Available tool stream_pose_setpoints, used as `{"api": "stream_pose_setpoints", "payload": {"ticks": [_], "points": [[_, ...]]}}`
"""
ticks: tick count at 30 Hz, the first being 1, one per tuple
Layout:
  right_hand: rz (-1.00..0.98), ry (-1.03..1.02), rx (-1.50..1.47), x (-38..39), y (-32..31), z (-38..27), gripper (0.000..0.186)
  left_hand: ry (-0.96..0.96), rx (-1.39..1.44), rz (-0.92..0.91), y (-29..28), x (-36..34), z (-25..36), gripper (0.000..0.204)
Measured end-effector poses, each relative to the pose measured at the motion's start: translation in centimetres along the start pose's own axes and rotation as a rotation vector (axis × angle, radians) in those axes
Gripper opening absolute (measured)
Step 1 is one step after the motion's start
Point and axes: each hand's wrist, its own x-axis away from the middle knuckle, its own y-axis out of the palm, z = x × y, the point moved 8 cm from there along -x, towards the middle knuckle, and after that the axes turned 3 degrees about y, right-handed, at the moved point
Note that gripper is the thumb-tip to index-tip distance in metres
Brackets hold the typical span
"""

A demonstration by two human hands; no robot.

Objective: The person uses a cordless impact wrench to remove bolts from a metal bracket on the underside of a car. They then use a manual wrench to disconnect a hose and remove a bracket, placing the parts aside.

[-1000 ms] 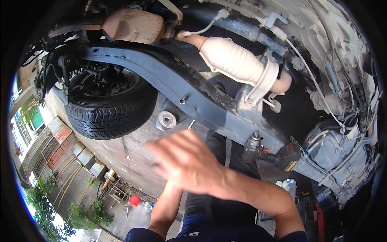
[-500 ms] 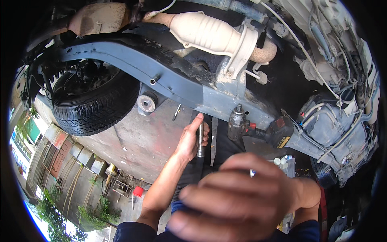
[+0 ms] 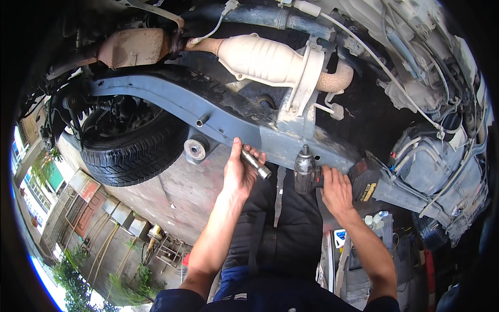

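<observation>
socket extension (image 3: 256, 163) slants in the left hand (image 3: 238, 174), fingers wrapped around it, left of the cordless impact wrench (image 3: 304, 176). the right hand (image 3: 338, 192) has its fingers curled over the wrench's handle, beside the frame rail (image 3: 234, 122). taking up both tools looks done; they are apart, so using them seems left.

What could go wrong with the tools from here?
The socket extension is held by the left hand alone, one end sticking out free, so it might slip and drop.
The right hand is on the cordless impact wrench; an accidental start could catch whatever touches its drive end.
</observation>
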Motion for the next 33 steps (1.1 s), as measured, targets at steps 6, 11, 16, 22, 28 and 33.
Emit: {"api": "stream_pose_setpoints", "payload": {"ticks": [6, 11, 16, 22, 28, 33], "points": [[0.087, 0.022, -0.407, 2.2, -8.6, -1.9, 0.065, -0.041, 0.119, 0.072, 1.2, -1.6, -1.0, 0.036], [0.147, 0.047, -0.917, 3.8, -12.2, -3.2, 0.045, -0.078, 0.121, 0.093, 3.7, -1.2, -3.3, 0.037], [0.078, -0.03, -0.975, 4.0, -10.9, -4.4, 0.03, -0.028, 0.117, 0.142, 5.5, 0.8, -4.4, 0.037], [0.093, -0.035, -0.951, 4.0, -9.4, -4.4, 0.029, -0.012, -0.029, 0.146, 5.4, 1.3, -4.7, 0.041], [0.143, -0.025, -0.597, 3.9, -11.3, -4.4, 0.034, -0.018, -0.432, 0.162, 4.9, 1.0, -4.2, 0.043], [0.17, -0.132, -0.342, 4.0, -12.3, -4.9, 0.037, -0.138, -0.511, 0.203, 4.8, 3.3, -5.3, 0.045]]}}
